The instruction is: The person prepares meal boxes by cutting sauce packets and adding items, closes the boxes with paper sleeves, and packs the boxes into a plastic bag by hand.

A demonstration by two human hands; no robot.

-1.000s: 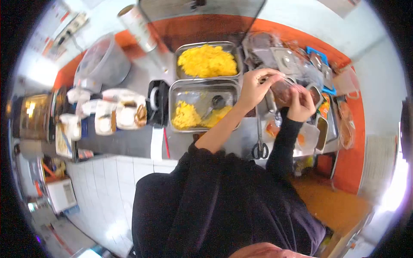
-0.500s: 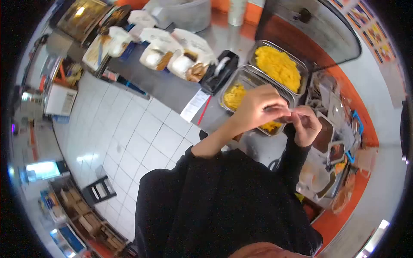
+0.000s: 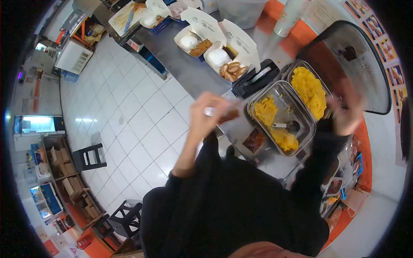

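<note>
The left hand [image 3: 208,112] grasps a small clear bag [image 3: 228,116] of something reddish-brown, on the near left of the tape dispenser [image 3: 257,81]; the right hand [image 3: 349,115], right of the dispenser past the scrambled egg [image 3: 309,92], is too blurred to tell whether clenched or released

Utensil [image 3: 280,125] inside nearer tray [image 3: 282,102]

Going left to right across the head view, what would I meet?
Farther black stool, knife, left hand with a reddish packet, steel tray holding yellow food and a spoon, blurred right hand.
</note>
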